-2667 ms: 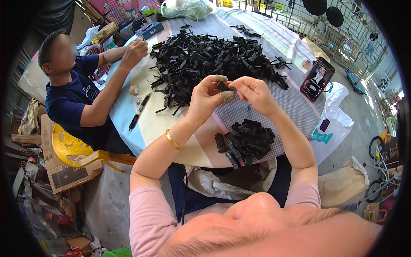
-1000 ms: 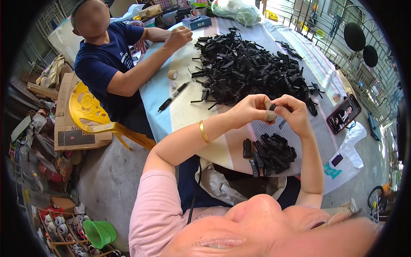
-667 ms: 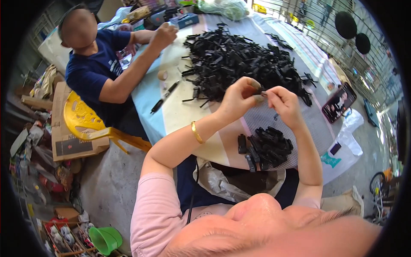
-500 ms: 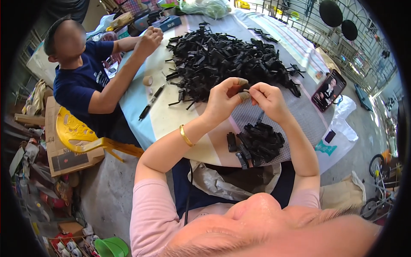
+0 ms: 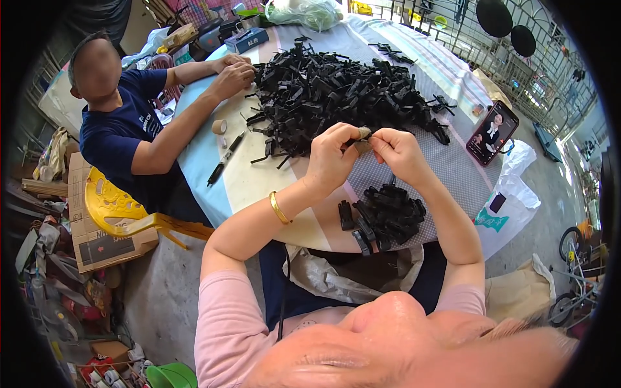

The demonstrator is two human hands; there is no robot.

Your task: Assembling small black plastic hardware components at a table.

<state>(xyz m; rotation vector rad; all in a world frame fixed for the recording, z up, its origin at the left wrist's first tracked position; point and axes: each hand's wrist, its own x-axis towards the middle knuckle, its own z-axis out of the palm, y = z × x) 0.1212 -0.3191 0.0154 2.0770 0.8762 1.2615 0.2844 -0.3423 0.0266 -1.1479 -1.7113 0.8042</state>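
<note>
My left hand (image 5: 334,158) and my right hand (image 5: 396,152) meet above the table, thumbs and fingertips pinched around a small black plastic part (image 5: 364,137) that they mostly hide. Tan tape wraps some fingertips of the left hand. Just beyond lies a large heap of black plastic parts (image 5: 336,87) with thin arms sticking out. Nearer to me, below my hands, is a smaller pile of compact black parts (image 5: 391,216) near the table edge.
Across on the left, a person (image 5: 142,123) in a dark blue shirt reaches into the heap. A pen (image 5: 226,158) and a tape roll (image 5: 219,127) lie on the tablecloth (image 5: 278,213). A phone (image 5: 493,134) stands at right. An open sack (image 5: 330,281) sits at my lap.
The other person's hands have come down from raised to the heap's left edge. My hands stay together at the small part, with slight finger movement. The view has shifted a little.
</note>
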